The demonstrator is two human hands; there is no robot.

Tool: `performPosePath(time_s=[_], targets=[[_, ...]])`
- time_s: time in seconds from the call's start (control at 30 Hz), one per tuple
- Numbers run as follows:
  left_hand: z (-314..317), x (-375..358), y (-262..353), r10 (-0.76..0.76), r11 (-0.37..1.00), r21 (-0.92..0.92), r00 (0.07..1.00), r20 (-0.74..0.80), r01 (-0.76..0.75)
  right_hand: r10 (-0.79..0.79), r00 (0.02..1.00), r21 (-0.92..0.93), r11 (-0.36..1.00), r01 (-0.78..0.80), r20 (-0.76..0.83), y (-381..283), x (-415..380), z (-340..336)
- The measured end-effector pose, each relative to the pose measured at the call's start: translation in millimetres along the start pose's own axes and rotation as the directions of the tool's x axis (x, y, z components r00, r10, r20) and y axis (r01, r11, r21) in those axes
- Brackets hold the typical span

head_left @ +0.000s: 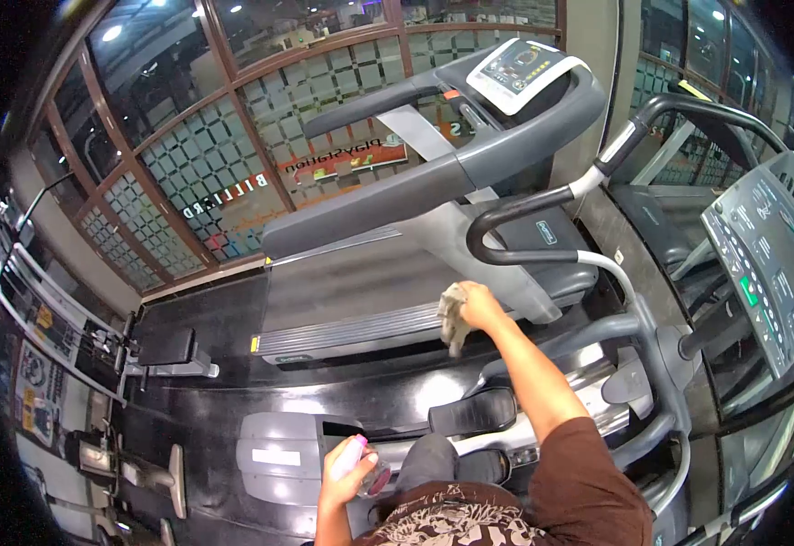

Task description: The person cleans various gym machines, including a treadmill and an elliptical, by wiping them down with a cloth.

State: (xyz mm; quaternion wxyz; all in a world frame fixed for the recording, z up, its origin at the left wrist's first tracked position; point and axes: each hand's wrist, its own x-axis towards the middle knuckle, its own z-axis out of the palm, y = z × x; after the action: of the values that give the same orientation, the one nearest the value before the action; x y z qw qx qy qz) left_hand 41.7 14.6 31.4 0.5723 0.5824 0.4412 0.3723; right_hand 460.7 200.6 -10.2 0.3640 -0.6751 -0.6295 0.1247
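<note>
My right hand [480,308] is closed around a crumpled, greyish-beige cloth [452,320], which hangs down from the fingers. The arm is stretched forward, and the hand appears in front of the treadmill's [342,273] side and base. Low in the view, my left hand [335,487] grips a small bottle [349,457] with a white upper part, a pink tip and pinkish liquid showing lower down. Part of that bottle is hidden by the fingers. Beneath and around me is an elliptical trainer with a grey housing [278,460] and a black foot pedal [474,412].
The elliptical's curved handlebar [492,246] and console [770,255] rise on the right. The treadmill's console [520,73] stands at its far end. Windows [324,118] line the back. Weight equipment [60,328] and a small bench [169,350] are on the left.
</note>
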Motion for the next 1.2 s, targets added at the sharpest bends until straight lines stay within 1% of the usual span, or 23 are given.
performPosePath(time_s=[0.07, 0.13, 0.2, 0.23, 0.27, 0.33, 0.4, 0.43, 0.53, 0.6, 0.63, 0.67, 0.7, 0.73, 0.77, 0.83, 0.9, 0.93, 1.0, 1.03, 1.1, 1.17, 1.2], targets=[[-10.9, -7.0, -2.9, -0.053, 0.998, 0.027, 0.997, -0.048, 0.054, -0.084, 0.986, 0.182, 0.977, 0.111, -0.147, 22.5, 14.1, 3.1], [-24.3, -14.5, -16.0, -0.091, 0.989, 0.112, 0.992, -0.085, 0.100, -0.105, 0.946, 0.209, 0.962, 0.175, -0.308, -59.8, 15.9, -83.2], [-28.3, -21.7, -19.6, -0.134, 0.987, 0.070, 0.978, -0.157, 0.146, -0.340, 0.677, -0.068, 0.916, 0.395, -0.653, -62.3, 42.3, -127.4], [-29.9, -25.3, -22.6, -0.151, 0.986, 0.045, 0.969, -0.195, 0.163, -0.414, 0.602, -0.180, 0.894, 0.410, -0.683, -94.5, 40.3, -161.1], [-32.0, -28.6, -25.3, -0.166, 0.984, 0.022, 0.959, -0.230, 0.176, -0.497, 0.610, -0.337, 0.868, 0.366, -0.617, -99.5, 47.7, -182.1], [-36.7, -30.9, -37.4, -0.156, 0.984, 0.052, 0.959, -0.236, 0.173, -0.483, 0.708, -0.524, 0.831, 0.186, -0.515, -87.4, 57.0, -178.9], [-37.3, -28.5, -46.8, -0.128, 0.986, 0.076, 0.968, -0.218, 0.147, -0.057, 0.963, -0.429, 0.901, -0.064, -0.264, -65.4, 60.4, -147.1], [-34.4, -26.7, -42.6, -0.134, 0.987, 0.063, 0.970, -0.201, 0.150, -0.434, 0.862, -0.562, 0.795, 0.229, -0.261, -34.0, 52.4, -113.0], [-19.4, -14.6, -24.6, -0.150, 0.986, 0.040, 0.973, -0.175, 0.159, -0.443, 0.816, -0.337, 0.883, 0.326, -0.371, -15.0, 37.3, -60.4], [-16.6, -14.3, -16.5, -0.178, 0.980, 0.062, 0.969, -0.172, 0.191, -0.304, 0.949, -0.085, 0.951, 0.297, -0.080, -9.3, 4.9, -27.4], [-17.9, -15.0, -14.4, -0.158, 0.983, 0.069, 0.975, -0.158, 0.171, -0.109, 0.994, 0.031, 0.994, 0.108, 0.025, 2.8, -15.1, -3.5], [-18.4, -13.1, -14.1, -0.127, 0.988, 0.070, 0.981, -0.147, 0.139, -0.132, 0.974, 0.217, 0.961, 0.171, -0.184, 14.9, -34.3, 12.5], [-19.9, -12.3, -15.4, -0.096, 0.992, 0.068, 0.985, -0.143, 0.106, -0.007, 0.984, 0.406, 0.910, 0.080, -0.178, 35.2, -45.9, 22.1], [-26.2, -13.9, -21.3, -0.106, 0.990, 0.076, 0.982, -0.157, 0.119, 0.367, 0.908, 0.605, 0.776, -0.178, -0.204, 29.8, -59.0, 17.8], [-35.4, -16.1, -30.8, -0.118, 0.987, 0.084, 0.978, -0.170, 0.134, 0.645, 0.763, 0.839, 0.439, -0.320, -0.046, 52.5, -60.4, 15.1], [-42.1, -19.0, -41.0, -0.148, 0.988, 0.017, 0.966, -0.212, 0.155, 0.741, 0.615, 0.954, 0.294, 0.066, -0.271, 55.5, -49.8, -11.8], [-47.4, -20.3, -43.7, -0.176, 0.983, 0.016, 0.961, -0.212, 0.183, 0.743, 0.507, 0.896, 0.311, 0.316, -0.437, 50.3, -28.7, -58.9], [-47.6, -20.3, -44.5, -0.189, 0.980, 0.013, 0.959, -0.213, 0.196, 0.756, 0.505, 0.905, 0.294, 0.306, -0.417, 50.6, -21.2, -80.9], [-43.0, -17.0, -38.9, -0.193, 0.980, 0.009, 0.955, -0.225, 0.200, 0.729, 0.383, 0.823, 0.481, 0.304, -0.568, 54.5, 7.8, -97.1], [-42.2, -14.3, -39.5, -0.182, 0.981, 0.023, 0.956, -0.230, 0.192, 0.714, 0.425, 0.831, 0.470, 0.297, -0.556, 34.7, 15.2, -100.4], [-38.9, -6.7, -36.7, -0.168, 0.984, 0.027, 0.960, -0.224, 0.178, 0.693, 0.576, 0.847, 0.531, -0.001, -0.434, 24.5, 24.5, -96.0], [-30.1, -0.2, -28.8, -0.169, 0.985, 0.006, 0.964, -0.205, 0.173, 0.371, 0.800, 0.473, 0.872, -0.126, -0.471, 66.7, 38.8, -43.4], [-26.5, 3.7, -24.2, -0.171, 0.984, 0.017, 0.966, -0.194, 0.178, -0.029, 0.863, 0.115, 0.988, 0.101, -0.504, 79.3, 40.0, -11.0]])
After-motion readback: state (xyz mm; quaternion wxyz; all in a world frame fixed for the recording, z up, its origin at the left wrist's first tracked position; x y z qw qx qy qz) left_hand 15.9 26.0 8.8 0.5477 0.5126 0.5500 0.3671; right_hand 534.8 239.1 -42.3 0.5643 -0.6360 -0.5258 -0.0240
